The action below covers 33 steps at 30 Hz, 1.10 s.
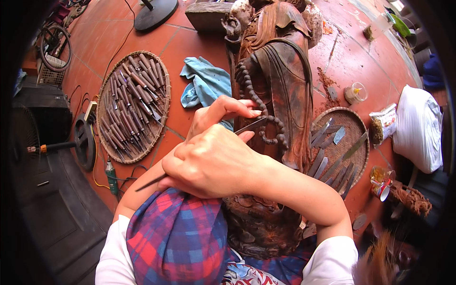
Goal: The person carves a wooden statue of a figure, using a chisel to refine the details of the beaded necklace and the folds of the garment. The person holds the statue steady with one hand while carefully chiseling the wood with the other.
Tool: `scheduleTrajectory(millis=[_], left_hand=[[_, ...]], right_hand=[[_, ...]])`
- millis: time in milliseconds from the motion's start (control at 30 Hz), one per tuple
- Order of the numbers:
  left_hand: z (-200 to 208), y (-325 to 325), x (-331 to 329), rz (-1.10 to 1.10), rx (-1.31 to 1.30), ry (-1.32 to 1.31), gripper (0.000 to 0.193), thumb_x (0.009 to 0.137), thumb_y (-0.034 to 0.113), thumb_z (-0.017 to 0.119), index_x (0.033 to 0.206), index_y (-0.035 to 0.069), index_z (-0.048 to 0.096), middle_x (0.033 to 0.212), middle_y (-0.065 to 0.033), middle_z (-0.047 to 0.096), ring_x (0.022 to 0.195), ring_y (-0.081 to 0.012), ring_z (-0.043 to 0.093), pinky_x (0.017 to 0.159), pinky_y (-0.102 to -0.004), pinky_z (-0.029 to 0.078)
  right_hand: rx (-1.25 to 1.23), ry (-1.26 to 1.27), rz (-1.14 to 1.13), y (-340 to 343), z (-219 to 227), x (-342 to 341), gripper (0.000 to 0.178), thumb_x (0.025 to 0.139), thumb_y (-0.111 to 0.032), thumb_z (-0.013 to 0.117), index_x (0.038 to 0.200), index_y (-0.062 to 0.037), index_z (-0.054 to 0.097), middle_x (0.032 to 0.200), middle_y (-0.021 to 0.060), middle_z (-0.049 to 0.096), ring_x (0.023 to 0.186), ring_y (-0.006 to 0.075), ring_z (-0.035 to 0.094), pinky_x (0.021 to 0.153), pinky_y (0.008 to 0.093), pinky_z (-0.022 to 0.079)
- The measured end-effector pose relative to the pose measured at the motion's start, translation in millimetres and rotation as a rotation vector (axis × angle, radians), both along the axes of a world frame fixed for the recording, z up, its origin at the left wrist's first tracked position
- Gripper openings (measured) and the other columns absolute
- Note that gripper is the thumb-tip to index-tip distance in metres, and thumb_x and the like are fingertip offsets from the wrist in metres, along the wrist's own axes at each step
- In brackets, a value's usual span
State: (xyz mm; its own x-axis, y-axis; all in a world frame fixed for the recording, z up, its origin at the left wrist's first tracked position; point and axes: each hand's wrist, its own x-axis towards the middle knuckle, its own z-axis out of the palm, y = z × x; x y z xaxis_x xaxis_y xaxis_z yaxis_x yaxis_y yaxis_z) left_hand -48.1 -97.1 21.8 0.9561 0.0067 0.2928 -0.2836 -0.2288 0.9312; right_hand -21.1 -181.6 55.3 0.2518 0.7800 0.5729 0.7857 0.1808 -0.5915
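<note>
A dark carved wooden statue point(289, 90) in draped robes lies lengthwise before me, its lower end towards my lap. A strand of carved round beads point(246, 81) curves down its front. My right hand point(209, 161) is closed round a slim dark file point(251, 125). The file's thin rear end sticks out behind the fist at the left, and its flat front end reaches the beads. Beyond it, my left hand point(216, 113) is partly hidden by the right. Its bent fingers and thumb close about the file's front end, with fingertips beside the beads.
To the left, a round woven tray point(165, 111) holds many wooden-handled carving tools. Another tray point(363, 142) with flat files lies right. Nearby are a blue cloth point(211, 80), a green rotary tool point(111, 176) with its cord, a glass jar point(355, 93) and a white sack point(418, 128).
</note>
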Motion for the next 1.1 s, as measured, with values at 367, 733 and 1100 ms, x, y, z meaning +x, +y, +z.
scheduleTrajectory(millis=[367,733,1100], left_hand=[[20,5,-5,-0.007,0.297,0.070,0.054,0.060,-0.008,0.078,0.108,-0.001,0.055,0.109,-0.0134,0.059,0.104,-0.0255,0.061,0.091,-0.0347,0.050],[24,48,13,-0.217,0.249,-0.190,0.010,0.080,0.005,0.069,0.086,0.000,0.062,0.092,-0.0135,0.067,0.086,-0.0240,0.063,0.076,-0.0376,0.045],[35,14,31,-0.149,0.207,0.138,0.028,0.073,0.012,0.081,0.094,-0.001,0.069,0.092,-0.0098,0.071,0.088,-0.0196,0.069,0.080,-0.0324,0.053]], right_hand=[[-0.049,-0.026,0.033,-9,9,0,0.040,0.084,-0.037,0.062,0.065,-0.0035,0.051,0.055,0.0122,0.056,0.052,0.0319,0.061,0.055,0.0439,0.049],[0.345,0.435,-0.132,-2,60,27,0.027,0.091,-0.025,0.062,0.077,-0.0019,0.056,0.064,0.0110,0.059,0.057,0.0260,0.059,0.054,0.0398,0.045],[0.137,1.229,-0.183,-18,28,73,0.033,0.103,-0.029,0.049,0.088,-0.0023,0.062,0.054,-0.0063,0.037,0.044,0.0003,0.030,0.039,0.0186,0.023]])
